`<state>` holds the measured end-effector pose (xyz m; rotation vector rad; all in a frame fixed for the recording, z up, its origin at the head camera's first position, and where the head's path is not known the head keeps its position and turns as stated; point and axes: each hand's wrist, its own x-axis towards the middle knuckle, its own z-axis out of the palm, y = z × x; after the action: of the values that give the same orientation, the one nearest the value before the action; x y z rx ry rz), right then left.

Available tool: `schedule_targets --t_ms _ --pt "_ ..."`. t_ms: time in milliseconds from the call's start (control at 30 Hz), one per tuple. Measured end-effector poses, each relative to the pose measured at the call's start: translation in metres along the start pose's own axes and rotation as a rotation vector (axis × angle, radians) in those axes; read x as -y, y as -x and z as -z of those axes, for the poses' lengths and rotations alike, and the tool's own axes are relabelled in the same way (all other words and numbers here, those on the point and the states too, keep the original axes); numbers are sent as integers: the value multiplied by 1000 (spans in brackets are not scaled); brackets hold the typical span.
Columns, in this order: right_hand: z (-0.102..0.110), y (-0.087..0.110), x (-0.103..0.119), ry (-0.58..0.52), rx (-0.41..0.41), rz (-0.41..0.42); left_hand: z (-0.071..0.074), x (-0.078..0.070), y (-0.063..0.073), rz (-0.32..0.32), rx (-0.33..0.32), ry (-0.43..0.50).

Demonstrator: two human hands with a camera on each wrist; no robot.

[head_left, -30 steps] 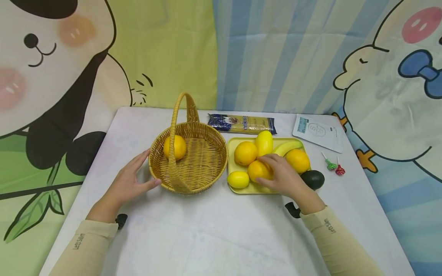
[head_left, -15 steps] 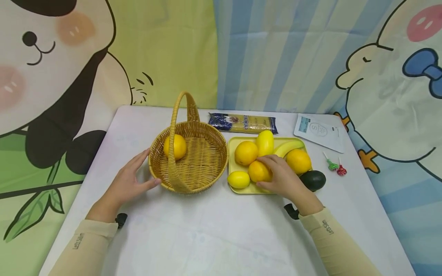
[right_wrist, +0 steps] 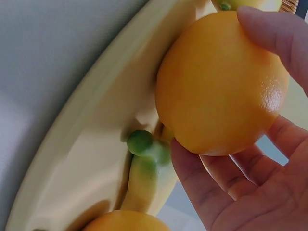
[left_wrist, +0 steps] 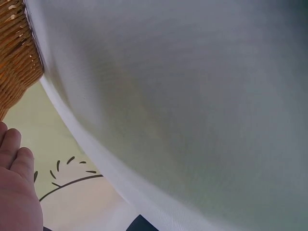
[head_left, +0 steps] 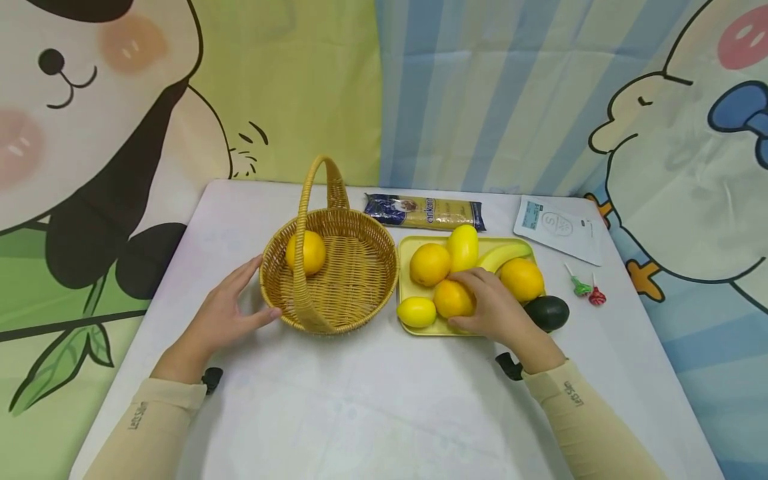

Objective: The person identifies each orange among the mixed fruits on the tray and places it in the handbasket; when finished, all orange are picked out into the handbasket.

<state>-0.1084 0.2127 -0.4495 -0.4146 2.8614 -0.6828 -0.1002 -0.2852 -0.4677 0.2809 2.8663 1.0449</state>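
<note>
On the left, the person's left hand (head_left: 222,310) is open, with its thumb and fingers spread apart. The tips are right at the rim of the round basket (head_left: 360,287), on its left side. The basket stands on the white desk (head_left: 360,400), and its tall handle goes up over the middle. One orange (head_left: 313,252) sits inside it, over on the left.

Next, at the far side of the desk, lies a long blue and gold packet (head_left: 426,212). Nearer is a yellow tray (head_left: 406,283), close beside the basket. A lemon (head_left: 417,312) sits in its near left corner, and a big orange (head_left: 429,265) is just past it. Then comes the middle orange (head_left: 452,299), on the near side of the tray. The right hand (head_left: 495,307) grips it, thumb on one side and fingers on the other. I can't tell if it is lifted at all.

Behind it is a long yellow fruit (head_left: 463,248). Further right are a banana (head_left: 507,252) and one more orange (head_left: 523,280). A dark green fruit (head_left: 549,313) lies by the tray's near right corner. A white bag (head_left: 558,228) lies on the far right, with a green lollipop (head_left: 581,288) and a red lollipop (head_left: 597,297) nearer.
</note>
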Motion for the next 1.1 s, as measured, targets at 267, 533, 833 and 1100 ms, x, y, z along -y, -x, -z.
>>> schedule_targets --t_ms 267,533,833,1100 --pt "8 3 2 -1 35 -15 0 0 -1 -4 -1 4" --pt "19 5 6 -2 65 -39 1 0 0 4 6 8" --pt "32 6 10 -6 80 -44 1 1 1 9 8 8" --pt "46 7 15 15 60 -19 0 0 1 6 7 9"
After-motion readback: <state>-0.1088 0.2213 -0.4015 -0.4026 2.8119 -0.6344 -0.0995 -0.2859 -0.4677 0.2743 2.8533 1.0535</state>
